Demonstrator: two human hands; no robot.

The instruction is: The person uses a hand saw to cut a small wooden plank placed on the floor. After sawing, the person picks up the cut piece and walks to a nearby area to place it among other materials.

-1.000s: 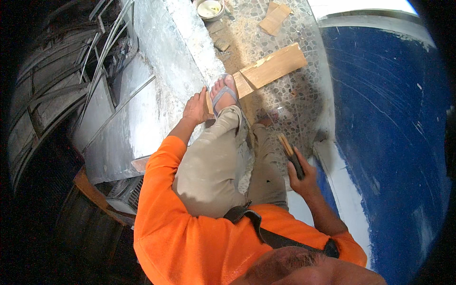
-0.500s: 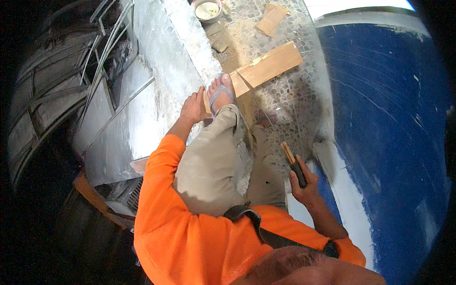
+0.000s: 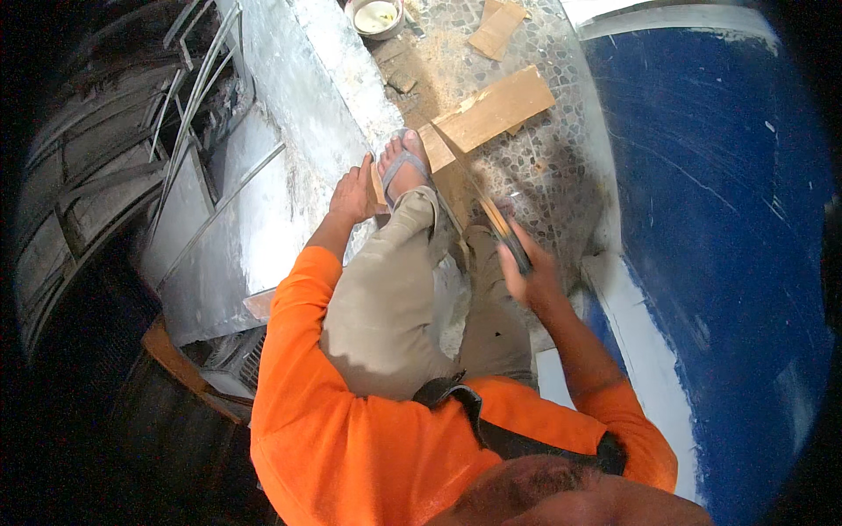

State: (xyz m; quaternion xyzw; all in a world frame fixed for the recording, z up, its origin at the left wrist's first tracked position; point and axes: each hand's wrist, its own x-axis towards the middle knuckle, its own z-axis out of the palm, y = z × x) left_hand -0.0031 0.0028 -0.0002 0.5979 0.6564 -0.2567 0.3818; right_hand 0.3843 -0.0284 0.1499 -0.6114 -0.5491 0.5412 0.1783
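In my right hand (image 3: 531, 273) is a handsaw (image 3: 511, 243) with a dark handle and a tan section, its fingers wrapped round the handle. Its thin blade, partly blurred, points up and left toward a cut in a flat wooden board (image 3: 500, 107). A smaller part of the board (image 3: 436, 149) lies on the near side of the cut. My sandalled foot (image 3: 406, 167) presses on the board. Beside the foot, my left hand (image 3: 353, 195) grips the board's left end, fingers along its edge; the thumb is hidden.
Two thin wood offcuts (image 3: 498, 28) and a bowl of whitish paste (image 3: 377, 16) lie farther off on the pebble-patterned floor (image 3: 561, 167), near sawdust. A white-smeared ledge (image 3: 307, 66) and metal frames (image 3: 189, 96) stand left. A large blue curved surface (image 3: 719, 175) fills the right.
My right hand has moved up and left with the saw, toward the cut board. The left hand and foot stay in place on the wood.
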